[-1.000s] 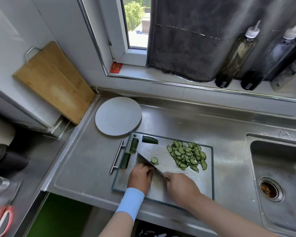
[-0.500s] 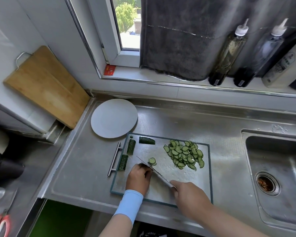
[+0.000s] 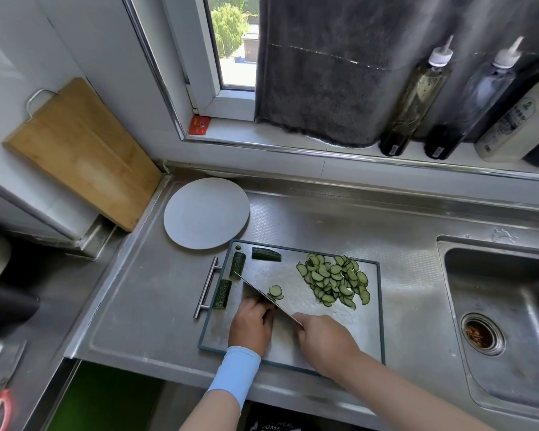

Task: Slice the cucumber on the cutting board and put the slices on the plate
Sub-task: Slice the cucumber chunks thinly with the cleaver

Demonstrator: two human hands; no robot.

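Fingers [image 3: 262,310] of the left hand [image 3: 252,326] curl down onto the cutting board [image 3: 363,332], knuckles against the knife [image 3: 255,289]; whatever they pin is hidden beneath them. Concealing the handle, the right hand [image 3: 324,340] wraps tightly round the knife. Two slices [image 3: 276,291] lie just beside the blade; a slice pile [image 3: 333,283] and three cucumber pieces [image 3: 237,265] rest on the board. Just beside its far-left corner sits the plate [image 3: 206,213]. Labels on the sill bottles [image 3: 414,98] are too small to read.
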